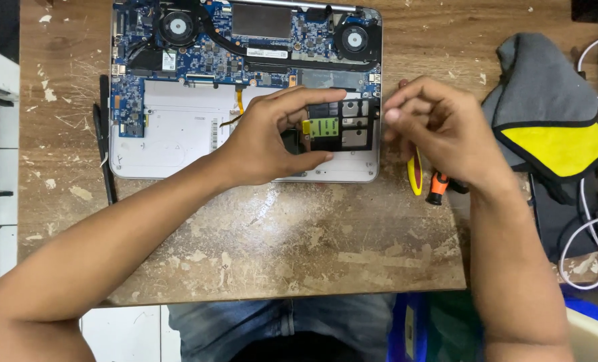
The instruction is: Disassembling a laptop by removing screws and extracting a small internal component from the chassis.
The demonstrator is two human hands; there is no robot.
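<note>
Left hand: the left hand (pixel 265 144) lies flat over the opened laptop (pixel 245 94), thumb and forefinger spread wide and braced either side of a black drive bay (pixel 342 126) at the machine's 4 o'clock corner.
Right hand: the right hand (pixel 440 131) hovers just off the laptop's 3 o'clock edge, fingertips drawn together in a pinch; whatever sits between them is too small to make out.
Under the right hand: a screwdriver (pixel 425 179) with yellow and orange on its handles peeks out at 6 o'clock of the palm, lying on the wood.
Between the hands: a yellow-green label (pixel 323 127) on the bay, with metal bracket plates just to its 3 o'clock.
Laptop interior: blue mainboard across the 12 o'clock half, a fan (pixel 176 28) at 11 o'clock, a second fan (pixel 354 39) at 1 o'clock, a pale empty tray at 8 o'clock.
Risk, small part: anything tiny held in that pinch could slip and drop among the board components, I'd say, if the fingers loosen over the open chassis.
Risk, pressure: the braced left hand could flex the thin orange ribbon cable (pixel 240 102) beside it if it slides towards 10 o'clock.
Surface: a worn wooden table (pixel 279 234), scuffed, flecked with pale scraps.
Left edge: a thin black tool (pixel 104 147) at 9 o'clock of the laptop.
Right side: a grey and yellow cloth (pixel 547 114) at 3 o'clock, white cables (pixel 584 228) beyond it.
Room: pale tiled floor at the left, the person's denim knees below the table edge.
</note>
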